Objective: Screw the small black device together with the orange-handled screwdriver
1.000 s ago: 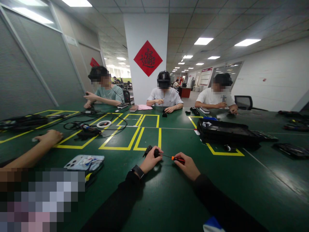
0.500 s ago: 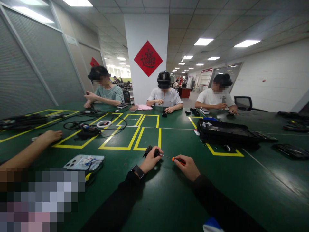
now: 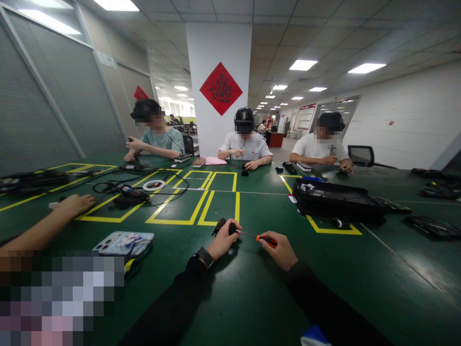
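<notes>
My left hand [image 3: 223, 240], with a dark watch on its wrist, is closed around a small black part [image 3: 219, 226] whose exact kind I cannot make out. In my right hand [image 3: 280, 251] is a screwdriver [image 3: 267, 240] with an orange and black handle. Its thin metal shaft points left, and the tip reaches the black part at my left fingers. Both hands are just above the green table [image 3: 248, 298], near the middle of the view.
A phone in a light blue case [image 3: 124, 243] lies to the left, near a co-worker's arm [image 3: 54, 218]. Black cables [image 3: 127, 194] and a white ring [image 3: 153, 185] are behind it. A long black case [image 3: 345, 199] stands at the right. Several people sit across the table.
Both hands keep nearly the same pose, with the screwdriver still against the black part. The whole view has shifted very slightly.
</notes>
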A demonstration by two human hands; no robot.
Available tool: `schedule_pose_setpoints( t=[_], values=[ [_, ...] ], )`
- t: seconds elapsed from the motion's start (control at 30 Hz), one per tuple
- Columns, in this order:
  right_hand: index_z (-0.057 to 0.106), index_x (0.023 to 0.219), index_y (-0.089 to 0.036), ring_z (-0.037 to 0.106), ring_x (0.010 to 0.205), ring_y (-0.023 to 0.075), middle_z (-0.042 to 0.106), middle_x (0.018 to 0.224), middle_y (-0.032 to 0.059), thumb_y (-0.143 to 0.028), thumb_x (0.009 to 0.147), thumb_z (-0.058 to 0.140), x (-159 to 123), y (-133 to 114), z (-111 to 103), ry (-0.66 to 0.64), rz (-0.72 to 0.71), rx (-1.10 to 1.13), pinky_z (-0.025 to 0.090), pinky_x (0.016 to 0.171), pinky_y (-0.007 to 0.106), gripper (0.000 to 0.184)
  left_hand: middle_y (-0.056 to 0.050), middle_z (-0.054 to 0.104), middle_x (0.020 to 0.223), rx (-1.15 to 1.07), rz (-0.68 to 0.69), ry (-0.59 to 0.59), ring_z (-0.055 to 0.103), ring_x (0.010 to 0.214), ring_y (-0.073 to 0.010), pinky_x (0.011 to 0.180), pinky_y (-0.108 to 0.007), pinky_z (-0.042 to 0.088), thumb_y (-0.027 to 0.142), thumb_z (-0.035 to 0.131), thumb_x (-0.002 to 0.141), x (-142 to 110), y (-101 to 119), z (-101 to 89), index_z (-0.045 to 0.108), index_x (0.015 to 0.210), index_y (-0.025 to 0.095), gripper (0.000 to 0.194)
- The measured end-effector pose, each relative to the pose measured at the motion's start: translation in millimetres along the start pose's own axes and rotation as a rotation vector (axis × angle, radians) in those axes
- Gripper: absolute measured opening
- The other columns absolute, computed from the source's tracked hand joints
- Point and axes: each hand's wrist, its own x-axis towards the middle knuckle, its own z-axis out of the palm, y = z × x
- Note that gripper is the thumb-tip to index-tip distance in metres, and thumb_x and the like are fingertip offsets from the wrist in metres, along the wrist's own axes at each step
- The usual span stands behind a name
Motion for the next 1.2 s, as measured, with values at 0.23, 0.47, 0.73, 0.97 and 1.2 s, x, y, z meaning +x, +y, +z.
schedule_pose_setpoints(
  t=[0.23,0.47,0.73,0.97,1.2],
  values=[
    [0.064,0.086,-0.020,0.059,0.079,0.0178,0.065,0.086,0.0042,-0.033,0.078,0.050,-0.1,1.4,0.8,0.000,0.004,0.012,0.044,0.074,0.029,0.021,-0.001,0.055,0.087,0.013,0.032,-0.009,0.051,0.084,-0.0135,0.080,-0.027,0.039,0.015,0.051,0.072,0.2,-1.2,-0.7,0.050,0.085,0.018,0.013],
    [0.064,0.087,-0.019,0.059,0.079,0.0180,0.065,0.086,0.0048,-0.034,0.078,0.049,0.1,0.2,0.3,-0.006,0.015,0.011,0.044,0.074,0.030,0.023,-0.001,0.055,0.087,0.015,0.025,-0.003,0.051,0.084,-0.0134,0.080,-0.027,0.039,0.014,0.050,0.072,0.4,-0.4,-0.6,0.050,0.084,0.018,0.013],
    [0.064,0.088,-0.020,0.058,0.080,0.0185,0.065,0.088,0.0047,-0.033,0.078,0.049,0.4,0.3,0.0,-0.019,0.018,0.020,0.044,0.075,0.031,0.022,-0.001,0.056,0.087,-0.004,0.021,-0.014,0.051,0.085,-0.0136,0.080,-0.028,0.038,0.015,0.051,0.072,0.1,0.7,-0.4,0.049,0.085,0.018,0.013],
    [0.064,0.089,-0.020,0.058,0.081,0.0188,0.064,0.088,0.0050,-0.033,0.078,0.050,0.3,-0.3,-0.8,-0.023,0.029,0.034,0.045,0.076,0.032,0.022,-0.002,0.056,0.087,-0.009,0.011,-0.008,0.051,0.085,-0.0144,0.080,-0.029,0.039,0.015,0.052,0.071,-0.2,1.6,-1.1,0.050,0.085,0.018,0.014],
    [0.064,0.088,-0.020,0.058,0.082,0.0184,0.064,0.088,0.0044,-0.031,0.077,0.050,0.6,0.2,0.2,-0.019,0.026,0.037,0.044,0.077,0.032,0.021,-0.001,0.056,0.087,0.007,-0.001,-0.009,0.052,0.084,-0.0136,0.080,-0.027,0.039,0.014,0.051,0.071,0.1,1.6,0.1,0.050,0.085,0.018,0.014]
  ],
)
